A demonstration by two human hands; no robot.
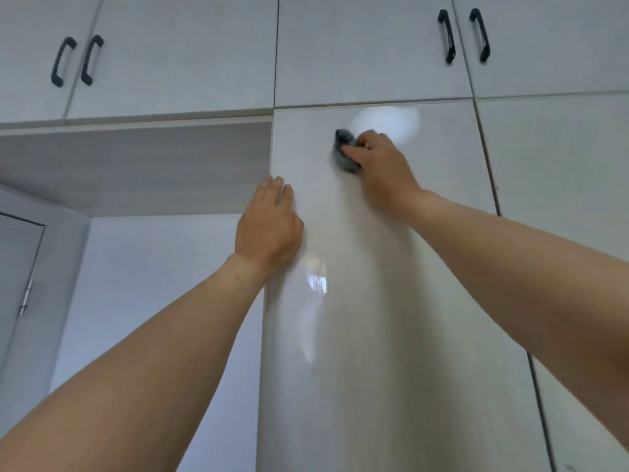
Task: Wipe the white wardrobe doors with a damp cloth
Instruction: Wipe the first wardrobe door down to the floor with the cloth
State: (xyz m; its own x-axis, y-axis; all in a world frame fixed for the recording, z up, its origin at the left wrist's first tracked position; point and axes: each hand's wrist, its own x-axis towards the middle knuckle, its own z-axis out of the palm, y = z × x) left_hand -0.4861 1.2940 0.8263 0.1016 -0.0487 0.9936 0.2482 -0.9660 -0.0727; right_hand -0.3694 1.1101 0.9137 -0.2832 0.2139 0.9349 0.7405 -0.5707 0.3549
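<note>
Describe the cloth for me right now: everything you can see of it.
The cloth is dark grey, bunched into a small wad, soft and fabric-like; whether it is damp cannot be told. It is pressed against the glossy white wardrobe door, high up near that door's top edge, left of a bright reflection. The right hand grips it, fingers curled over its right side, so only the left part shows. The left hand does not touch it; it rests flat lower down at the door's left edge.
</note>
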